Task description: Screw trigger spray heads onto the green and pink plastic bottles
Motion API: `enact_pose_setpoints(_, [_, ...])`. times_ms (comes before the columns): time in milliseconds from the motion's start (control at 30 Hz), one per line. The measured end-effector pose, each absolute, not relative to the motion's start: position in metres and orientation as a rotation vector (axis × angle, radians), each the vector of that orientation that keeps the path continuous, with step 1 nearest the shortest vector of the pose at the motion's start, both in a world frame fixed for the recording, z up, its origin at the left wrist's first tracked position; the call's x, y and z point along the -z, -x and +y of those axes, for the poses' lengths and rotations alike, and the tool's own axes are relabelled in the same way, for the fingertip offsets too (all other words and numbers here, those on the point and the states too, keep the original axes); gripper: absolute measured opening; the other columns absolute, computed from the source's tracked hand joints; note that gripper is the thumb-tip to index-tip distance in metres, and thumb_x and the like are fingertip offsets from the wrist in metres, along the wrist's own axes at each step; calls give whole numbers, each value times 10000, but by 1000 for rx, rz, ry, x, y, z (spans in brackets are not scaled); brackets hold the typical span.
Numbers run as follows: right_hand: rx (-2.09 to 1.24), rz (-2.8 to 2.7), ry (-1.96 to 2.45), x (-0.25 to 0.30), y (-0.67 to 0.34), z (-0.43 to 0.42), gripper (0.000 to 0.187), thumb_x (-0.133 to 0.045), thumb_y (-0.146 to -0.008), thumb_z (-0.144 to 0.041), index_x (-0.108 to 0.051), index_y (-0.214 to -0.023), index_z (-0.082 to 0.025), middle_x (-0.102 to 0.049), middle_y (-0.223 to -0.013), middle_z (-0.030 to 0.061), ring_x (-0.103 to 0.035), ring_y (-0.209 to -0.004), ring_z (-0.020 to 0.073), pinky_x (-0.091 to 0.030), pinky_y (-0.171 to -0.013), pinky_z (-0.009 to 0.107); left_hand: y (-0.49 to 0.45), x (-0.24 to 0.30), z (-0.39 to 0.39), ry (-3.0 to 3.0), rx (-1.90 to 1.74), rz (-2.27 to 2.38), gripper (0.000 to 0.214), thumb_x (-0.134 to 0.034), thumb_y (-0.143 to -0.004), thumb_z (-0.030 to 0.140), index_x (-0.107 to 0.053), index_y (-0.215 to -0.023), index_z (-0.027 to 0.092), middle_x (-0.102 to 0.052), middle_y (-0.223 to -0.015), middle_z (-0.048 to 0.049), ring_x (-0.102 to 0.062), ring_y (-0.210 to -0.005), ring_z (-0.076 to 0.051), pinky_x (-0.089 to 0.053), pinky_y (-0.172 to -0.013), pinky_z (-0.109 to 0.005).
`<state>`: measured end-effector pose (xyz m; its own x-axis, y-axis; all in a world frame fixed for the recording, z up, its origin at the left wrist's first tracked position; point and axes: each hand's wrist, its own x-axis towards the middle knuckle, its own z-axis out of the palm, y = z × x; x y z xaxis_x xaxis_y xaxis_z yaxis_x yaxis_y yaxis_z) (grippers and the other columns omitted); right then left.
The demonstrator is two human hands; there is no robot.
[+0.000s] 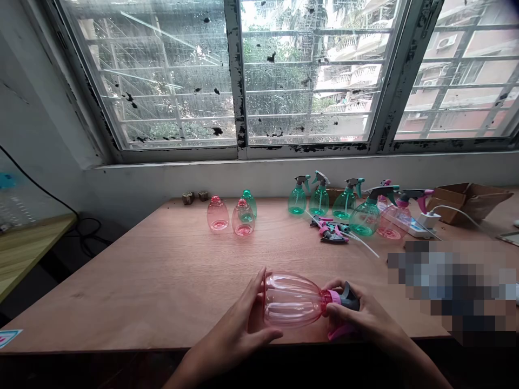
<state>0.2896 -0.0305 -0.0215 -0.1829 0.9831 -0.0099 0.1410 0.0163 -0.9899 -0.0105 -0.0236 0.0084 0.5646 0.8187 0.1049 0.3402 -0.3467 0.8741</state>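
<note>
A clear pink spray bottle (294, 300) lies on its side in the air near the table's front edge, its base to the left. My left hand (243, 321) cups the base, fingers along the far side and thumb below. Around the pink collar and dark grey spray head (349, 297) at the bottle's neck, my right hand (360, 313) is closed, thumb and fingers pinching the collar. The pink trigger (340, 330) points down toward me, partly covered by the right hand.
Two pink bottles (218, 215) and a green bottle (248, 197) without heads stand farther back. Several green spray bottles (298, 200) line the wall side. Loose spray heads (332, 231), a power strip (417, 229) and a cardboard box (466, 202) lie rightward. A blurred patch covers the right.
</note>
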Motion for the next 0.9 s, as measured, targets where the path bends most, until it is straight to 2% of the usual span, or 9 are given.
enact_pose_setpoints(100, [-1268, -1429, 1224, 22, -290, -31, 410, -792, -773, -478, -621, -992, -177, -705, -721, 2, -671, -639, 192, -538, -602, 276, 11, -4, -22, -1930, -731, 907, 944, -658, -909, 219, -6, -1583, 328, -129, -1676, -27, -201, -1517, -270, -176, -1251, -451])
enact_pose_setpoints(167, [-1251, -1428, 1228, 21, -290, -32, 409, -793, -768, -480, -628, -985, -175, -704, -722, 3, -674, -640, 196, -538, -602, 280, 9, -4, -22, -1903, -738, 908, 988, -684, -884, 203, 5, -1584, 315, -147, -1673, -37, -190, -1519, -279, -150, -1255, -461])
enact_pose_setpoints(267, [-1218, -1437, 1229, 19, -290, -32, 398, -805, -756, -464, -644, -973, -172, -700, -726, 3, -672, -644, 194, -530, -604, 279, 8, -8, -24, -1815, -721, 891, 1077, -763, -811, 201, -21, -1588, 277, -199, -1660, -68, -243, -1500, -306, -174, -1251, -474])
enact_pose_setpoints(433, [-1242, -1398, 1231, 17, -287, -33, 424, -819, -723, -482, -652, -966, -177, -711, -697, 4, -686, -623, 207, -550, -582, 294, 9, -10, -24, -1800, -694, 929, 987, -774, -807, 212, -161, -1576, 288, -265, -1638, -65, -313, -1469, -310, -241, -1236, -463])
enact_pose_setpoints(600, [-1300, -1370, 1183, 16, -285, -33, 425, -801, -729, -505, -634, -954, -186, -733, -653, 6, -706, -573, 220, -568, -541, 304, 10, -6, -22, -1840, -750, 880, 959, -715, -857, 186, -103, -1574, 361, -209, -1657, -30, -306, -1474, -278, -212, -1243, -456])
enact_pose_setpoints(733, [-1293, -1373, 1173, 16, -285, -33, 413, -805, -727, -495, -641, -945, -184, -739, -653, 10, -714, -575, 221, -576, -543, 302, 8, -10, -24, -1758, -713, 876, 1078, -776, -803, 195, -44, -1585, 315, -313, -1613, -91, -418, -1408, -295, -269, -1221, -472])
enact_pose_setpoints(800, [-1297, -1360, 1174, 16, -285, -32, 423, -813, -717, -497, -645, -947, -184, -739, -659, 9, -716, -576, 220, -579, -540, 300, 8, -12, -25, -1715, -699, 861, 1062, -771, -806, 205, -57, -1588, 288, -362, -1586, -109, -447, -1387, -297, -317, -1200, -471])
enact_pose_setpoints(900, [-1314, -1329, 1185, 18, -285, -32, 442, -824, -703, -505, -646, -955, -188, -739, -663, 6, -716, -572, 219, -589, -538, 310, 8, -12, -25, -1750, -704, 892, 1001, -773, -808, 217, -142, -1580, 299, -308, -1617, -88, -406, -1414, -300, -310, -1207, -457])
